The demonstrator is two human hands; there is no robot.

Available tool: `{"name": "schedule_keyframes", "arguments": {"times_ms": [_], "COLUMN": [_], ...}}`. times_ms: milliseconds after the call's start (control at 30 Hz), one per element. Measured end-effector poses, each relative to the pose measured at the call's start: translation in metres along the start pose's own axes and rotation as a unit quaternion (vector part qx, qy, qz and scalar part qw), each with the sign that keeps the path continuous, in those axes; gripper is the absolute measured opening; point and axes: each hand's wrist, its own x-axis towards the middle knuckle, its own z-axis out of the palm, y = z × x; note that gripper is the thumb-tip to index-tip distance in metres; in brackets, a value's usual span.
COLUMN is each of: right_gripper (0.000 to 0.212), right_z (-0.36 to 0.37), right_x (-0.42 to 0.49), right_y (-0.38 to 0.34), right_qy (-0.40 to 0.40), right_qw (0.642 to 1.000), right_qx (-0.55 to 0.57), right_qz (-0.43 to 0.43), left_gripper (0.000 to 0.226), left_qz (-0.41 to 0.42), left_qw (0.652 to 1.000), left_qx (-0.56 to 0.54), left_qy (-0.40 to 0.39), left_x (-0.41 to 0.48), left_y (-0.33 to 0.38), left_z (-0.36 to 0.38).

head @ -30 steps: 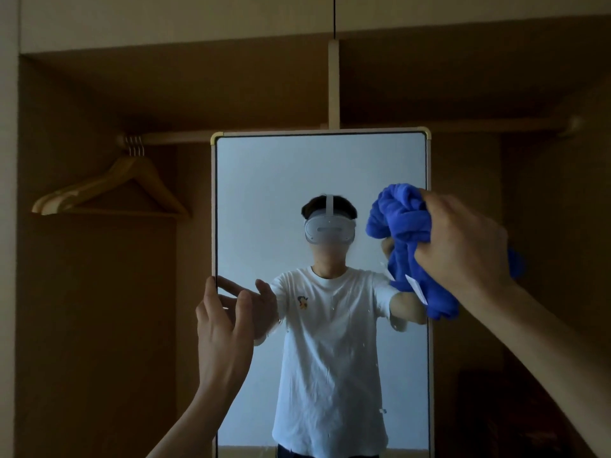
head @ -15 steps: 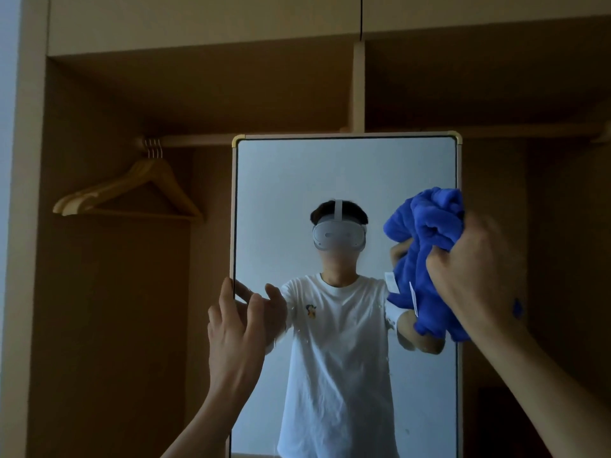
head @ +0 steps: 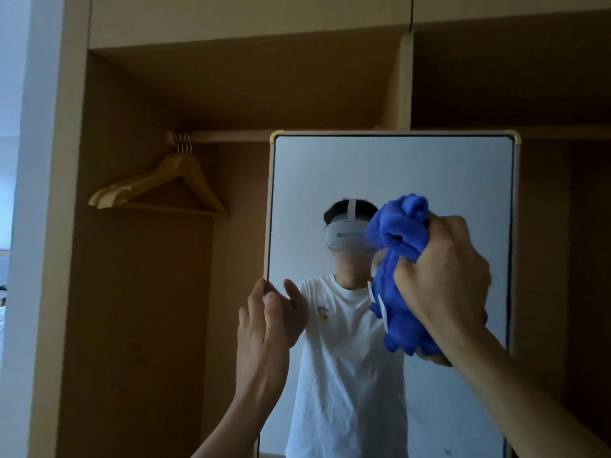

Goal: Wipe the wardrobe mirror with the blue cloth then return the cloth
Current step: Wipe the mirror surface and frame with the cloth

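A tall framed mirror (head: 413, 173) stands inside an open wooden wardrobe. My right hand (head: 446, 276) grips a bunched blue cloth (head: 396, 259) and presses it against the glass, right of the middle. A white tag hangs from the cloth. My left hand (head: 264, 325) holds the mirror's left edge, thumb on the front and fingers behind the frame. The glass reflects a person in a white T-shirt with a headset.
Wooden hangers (head: 162, 190) hang from the rail (head: 224, 136) at the left of the wardrobe. An upright divider (head: 401, 81) stands behind the mirror's top. The wardrobe's left side panel (head: 71, 226) borders a pale wall. The compartment to the right is dark.
The view has swung left, so the mirror sits further right in frame. My right hand has dragged the cloth down and left, from the mirror's right edge toward its middle. My left hand keeps its hold.
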Motion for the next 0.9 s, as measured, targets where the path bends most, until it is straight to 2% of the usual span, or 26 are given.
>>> {"name": "schedule_keyframes", "arguments": {"times_ms": [33, 133, 267, 467, 533, 667, 800, 900], "right_gripper": [0.027, 0.034, 0.042, 0.038, 0.037, 0.030, 0.031, 0.035], "right_z": [0.006, 0.023, 0.043, 0.056, 0.056, 0.046, 0.034, 0.035], "right_x": [-0.004, -0.013, -0.024, -0.027, -0.023, -0.018, -0.028, -0.034], "right_y": [-0.010, -0.038, -0.070, -0.087, -0.089, -0.088, -0.088, -0.087], "right_qy": [0.006, -0.006, -0.053, -0.121, -0.158, -0.223, -0.263, -0.275], "right_qw": [1.000, 0.999, 0.994, 0.972, 0.960, 0.941, 0.905, 0.881], "right_qx": [-0.004, -0.003, -0.003, -0.030, -0.044, -0.039, -0.047, -0.101], "right_qz": [-0.013, -0.049, -0.099, -0.198, -0.228, -0.250, -0.331, -0.371], "left_gripper": [0.072, 0.067, 0.054, 0.043, 0.045, 0.067, 0.060, 0.062], "left_qz": [0.001, -0.019, -0.037, -0.042, -0.041, -0.066, -0.093, -0.105], "left_qw": [1.000, 0.999, 0.998, 0.994, 0.991, 0.982, 0.976, 0.970], "left_qx": [-0.005, -0.024, -0.026, -0.053, -0.064, -0.119, -0.128, -0.143], "left_qy": [-0.003, -0.017, -0.033, -0.091, -0.107, -0.134, -0.148, -0.167], "left_x": [0.000, 0.003, 0.005, 0.004, 0.007, 0.015, 0.019, 0.020], "left_y": [0.000, -0.003, -0.001, 0.005, 0.002, -0.009, -0.013, -0.015], "left_z": [-0.002, -0.008, -0.015, -0.030, -0.035, -0.043, -0.049, -0.052]}}
